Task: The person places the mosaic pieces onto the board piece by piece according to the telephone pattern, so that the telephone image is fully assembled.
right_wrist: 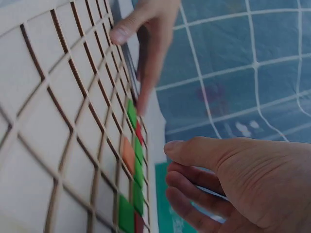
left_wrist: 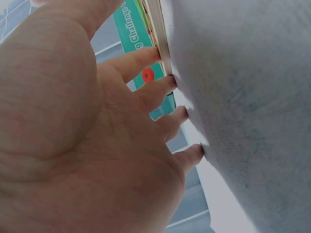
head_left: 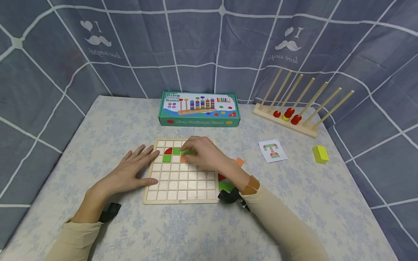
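Note:
A wooden grid board [head_left: 183, 185] lies on the table with coloured tiles in its upper rows. Among them are a red quarter-round tile [head_left: 168, 151], green square tiles [head_left: 176, 150] and an orange tile [head_left: 184, 158]. My left hand [head_left: 125, 172] is spread at the board's left side, fingertips and thumb touching its edge. Over the upper rows hovers my right hand [head_left: 207, 154], partly covering the tiles there. In the right wrist view its thumb and loosely bent fingers [right_wrist: 194, 194] hold nothing, and a green tile [right_wrist: 127, 213] sits in the grid nearby.
Loose orange [head_left: 240, 161], red and green tiles [head_left: 226, 186] lie right of the board, partly under the right forearm. Farther right are a pattern card [head_left: 273, 150] and a yellow block [head_left: 320, 154]. Behind stand a green game box [head_left: 199, 121] and a peg rack [head_left: 307, 129].

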